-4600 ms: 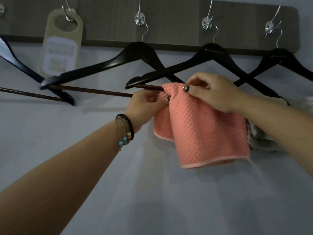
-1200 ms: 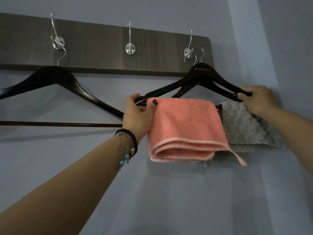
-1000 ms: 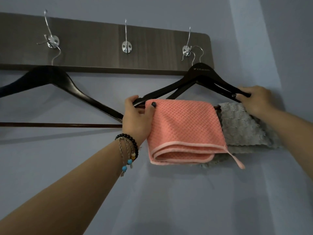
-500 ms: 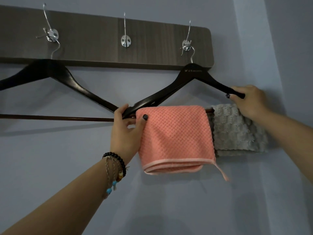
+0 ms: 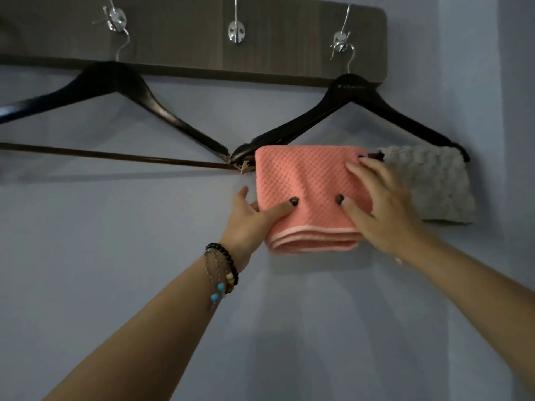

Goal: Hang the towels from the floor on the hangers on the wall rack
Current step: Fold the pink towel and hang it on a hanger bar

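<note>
The left hand (image 5: 249,218) lays its thumb across the front of the folded salmon-pink waffle-weave towel (image 5: 307,180), fingers behind its left edge, pinching it. The right hand (image 5: 376,206) rests straight, spread fingers flat on the towel's right side. It hangs over the bar of the right black wooden hanger (image 5: 350,102), just beside a fluffy grey towel (image 5: 428,183), below the dark wooden wall rack (image 5: 289,39).

The pink towel (image 5: 307,180) is waffle-textured cloth with a smooth pale hem; the grey towel (image 5: 431,183) looks thick and nubbly. The hangers (image 5: 307,123) are dark glossy wood with shiny metal hooks (image 5: 341,41). The rack (image 5: 289,39) is matt, grained wood.
</note>
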`<state>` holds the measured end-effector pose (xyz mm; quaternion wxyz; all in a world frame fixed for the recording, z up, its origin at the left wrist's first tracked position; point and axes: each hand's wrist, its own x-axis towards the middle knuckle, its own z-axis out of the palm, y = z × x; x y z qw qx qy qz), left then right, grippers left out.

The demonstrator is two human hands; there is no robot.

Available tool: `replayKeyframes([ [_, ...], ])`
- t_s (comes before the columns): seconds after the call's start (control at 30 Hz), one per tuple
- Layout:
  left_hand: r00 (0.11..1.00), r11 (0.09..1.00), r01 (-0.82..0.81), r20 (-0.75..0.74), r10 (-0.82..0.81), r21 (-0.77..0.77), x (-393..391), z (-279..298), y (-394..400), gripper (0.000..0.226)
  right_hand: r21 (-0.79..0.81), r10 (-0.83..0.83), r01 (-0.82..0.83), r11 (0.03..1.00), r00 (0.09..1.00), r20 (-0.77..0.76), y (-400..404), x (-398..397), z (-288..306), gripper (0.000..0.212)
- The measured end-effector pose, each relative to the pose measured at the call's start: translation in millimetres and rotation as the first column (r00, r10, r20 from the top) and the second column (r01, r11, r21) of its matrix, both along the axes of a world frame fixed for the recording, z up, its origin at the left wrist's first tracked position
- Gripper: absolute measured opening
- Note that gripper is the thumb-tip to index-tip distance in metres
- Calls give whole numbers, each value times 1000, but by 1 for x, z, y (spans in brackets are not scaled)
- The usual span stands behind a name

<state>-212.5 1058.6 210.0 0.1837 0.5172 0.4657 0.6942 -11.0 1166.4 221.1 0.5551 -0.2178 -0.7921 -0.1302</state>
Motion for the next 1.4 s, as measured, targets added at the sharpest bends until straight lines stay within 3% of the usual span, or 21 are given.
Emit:
replayKeyframes([
  [0.13,993,992,122,-7,-122,-37,14,-7,-1,81,-77,93,-103,992,988,-124,-10,-17,-31,56],
  [0.23,989,989,145,-2,-145,-26,20,-12,-3,50,-235,229,-385,892,836,-499,-10,-19,-41,49],
  [0.3,980,981,195,50,-194,-1,22,-16,-5,39,-345,250,-606,716,685,-684,-11,-19,-43,48],
  [0.37,966,970,243,92,-242,5,25,-19,-9,37,-421,291,-797,434,566,-772,-10,-19,-43,46],
  [0.43,963,967,256,91,-254,-12,27,-21,-12,40,-421,328,-899,116,435,-838,-10,-19,-45,44],
  [0.5,968,970,243,72,-241,-13,27,-23,-16,42,-359,334,-930,-75,315,-888,-12,-18,-50,39],
  [0.7,982,983,181,71,-178,-39,24,-29,-27,27,-279,291,-943,-182,220,-931,-12,-17,-62,26],
  [0.83,964,971,233,146,-223,-50,33,-29,-36,21,-186,219,-924,-334,116,-969,-28,-25,-55,46],
  [0.9,970,977,208,137,-199,-53,39,-27,-43,24,-122,217,-932,-340,49,-975,-38,-27,-48,51],
  [0.97,985,988,144,101,-137,-59,43,-24,-52,30,-42,208,-958,-284,-19,-978,-46,-30,-43,34],
  [1.03,994,994,85,69,-80,-68,45,-23,-60,36,-21,194,-978,-206,-19,-981,-56,-32,-43,21],
  [1.2,999,988,32,40,-27,-152,38,-32,-88,35,-205,122,-979,2,204,-971,-70,-30,-65,13],
  [1.33,999,975,14,-30,-21,-220,7,-57,-130,47,-460,36,-806,373,508,-861,-90,-38,-102,13],
  [1.4,996,972,-40,-92,19,-232,-16,-73,-160,48,-530,20,-716,454,603,-798,-115,-50,-121,18],
])
